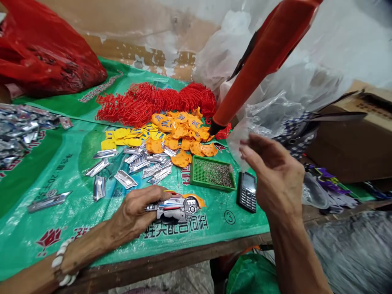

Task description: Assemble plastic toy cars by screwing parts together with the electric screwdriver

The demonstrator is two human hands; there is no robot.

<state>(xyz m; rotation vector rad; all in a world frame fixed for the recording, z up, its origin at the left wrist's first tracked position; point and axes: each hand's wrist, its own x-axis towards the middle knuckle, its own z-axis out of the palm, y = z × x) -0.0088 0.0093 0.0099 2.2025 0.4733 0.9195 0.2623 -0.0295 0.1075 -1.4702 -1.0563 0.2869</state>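
My left hand [139, 210] is wrapped round a grey plastic toy gun [176, 208] with silver, red-and-blue and orange parts, low over the green sheet. My right hand [275, 175] is raised above a black keypad phone [247, 192], fingers loosely curled, thumb apart, with nothing visible in it. Beyond its fingertips, and not touching them, a red electric screwdriver [260, 65] hangs at a slant, its dark tip down by the orange parts [180, 130]. A green basket [196, 169] of small screws stands between my hands.
Silver pieces [125, 179], yellow pieces [122, 138] and a heap of red plastic frames [153, 102] lie behind. More silver parts [18, 130] and a red bag [45, 53] are at left. Clear plastic bags [269, 110] and a cardboard box [352, 130] stand at right.
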